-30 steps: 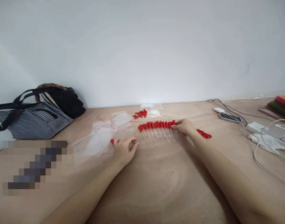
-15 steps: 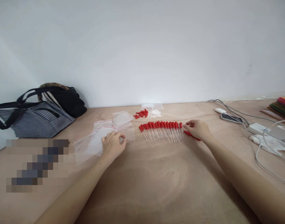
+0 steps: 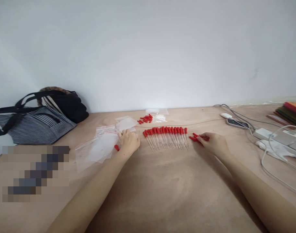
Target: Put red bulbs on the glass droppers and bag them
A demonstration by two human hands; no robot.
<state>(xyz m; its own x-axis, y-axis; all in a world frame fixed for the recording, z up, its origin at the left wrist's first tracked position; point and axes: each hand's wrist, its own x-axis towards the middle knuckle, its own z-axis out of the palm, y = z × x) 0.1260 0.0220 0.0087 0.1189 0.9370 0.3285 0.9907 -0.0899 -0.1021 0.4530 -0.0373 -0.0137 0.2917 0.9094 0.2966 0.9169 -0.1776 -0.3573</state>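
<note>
My left hand (image 3: 128, 141) is closed, fingers curled down over the clear thin tubes at the right edge of the plastic bags. It hides most of those tubes, and what its fingertips grip cannot be made out. A red rubber bulb (image 3: 116, 147) shows just left of it. My right hand (image 3: 214, 142) has thumb and fingers pinched at a small pile of red rubber bulbs (image 3: 194, 137), on one of them. Between the hands lies a fanned row of droppers (image 3: 167, 137), clear tubes with red bulbs on their far ends.
Zip bags (image 3: 96, 150) lie on the left. Further back are more red bulbs (image 3: 145, 118) and a bag of clear tubes (image 3: 159, 118). A striped bag (image 3: 41, 126) stands far left. Cables, a dark device (image 3: 236, 123) and a power strip (image 3: 266, 134) occupy the right.
My right hand has left the right end of the dropper row and moved right to the loose bulbs. My left hand has shifted right, over the clear tubes; a red bulb now shows beside it.
</note>
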